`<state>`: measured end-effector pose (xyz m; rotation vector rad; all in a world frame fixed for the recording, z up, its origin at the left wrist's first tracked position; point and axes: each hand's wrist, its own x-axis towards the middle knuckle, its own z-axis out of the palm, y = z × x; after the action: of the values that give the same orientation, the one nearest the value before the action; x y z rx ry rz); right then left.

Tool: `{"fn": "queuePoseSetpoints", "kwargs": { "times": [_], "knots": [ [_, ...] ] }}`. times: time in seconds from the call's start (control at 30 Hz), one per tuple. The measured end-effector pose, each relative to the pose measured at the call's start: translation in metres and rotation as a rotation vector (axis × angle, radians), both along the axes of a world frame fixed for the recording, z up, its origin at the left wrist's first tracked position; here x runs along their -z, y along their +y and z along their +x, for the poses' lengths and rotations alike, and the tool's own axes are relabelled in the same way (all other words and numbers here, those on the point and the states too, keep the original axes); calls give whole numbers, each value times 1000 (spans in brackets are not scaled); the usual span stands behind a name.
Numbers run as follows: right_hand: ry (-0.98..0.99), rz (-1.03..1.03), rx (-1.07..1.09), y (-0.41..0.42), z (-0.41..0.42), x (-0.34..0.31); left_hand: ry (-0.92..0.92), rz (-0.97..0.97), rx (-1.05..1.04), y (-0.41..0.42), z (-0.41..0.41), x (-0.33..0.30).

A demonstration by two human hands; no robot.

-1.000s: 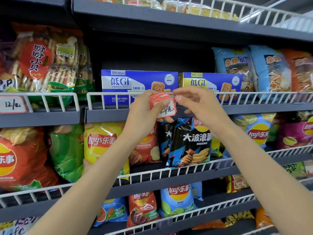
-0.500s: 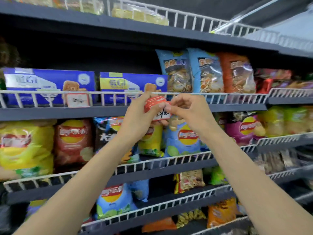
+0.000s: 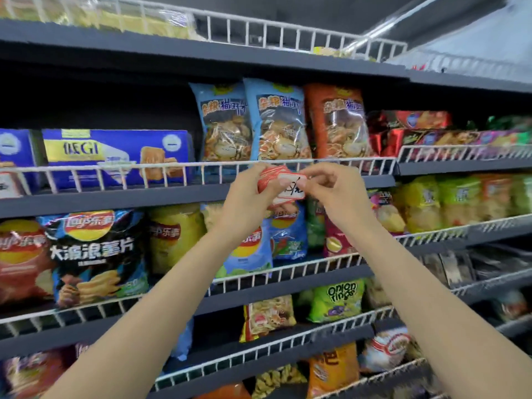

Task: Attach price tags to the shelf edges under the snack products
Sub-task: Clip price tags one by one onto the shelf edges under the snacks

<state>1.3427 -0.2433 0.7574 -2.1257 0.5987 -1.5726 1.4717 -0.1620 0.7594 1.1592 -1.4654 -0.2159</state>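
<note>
Left hand (image 3: 247, 194) clamped the tag stack (image 3: 272, 175); right hand (image 3: 334, 188) pinched the top price tag (image 3: 290, 187) between both hands.

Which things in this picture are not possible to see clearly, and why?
Head view only:
- Price on the top tag: handwriting blurred and partly covered by the right hand fingers.
- Number of tags in the stack: the left hand hides most of it.
- Tag at far left: cut off by the frame edge.
- Red packs on the right: print blurred by motion.
</note>
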Motion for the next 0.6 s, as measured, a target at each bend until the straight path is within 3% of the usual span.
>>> {"fn": "queuePoseSetpoints", "kwargs": {
  "times": [0.2,0.33,0.6],
  "knots": [
    [-18,57,107,-53,-36,5,38,-7,-56,-44,-19,1],
    [-37,90,41,-89,-51,2,-72,56,-159,-78,-37,1],
    [24,-45,-79,-142,-63,-7,-67,73,-362,-118,-74,8]
  ]
}}
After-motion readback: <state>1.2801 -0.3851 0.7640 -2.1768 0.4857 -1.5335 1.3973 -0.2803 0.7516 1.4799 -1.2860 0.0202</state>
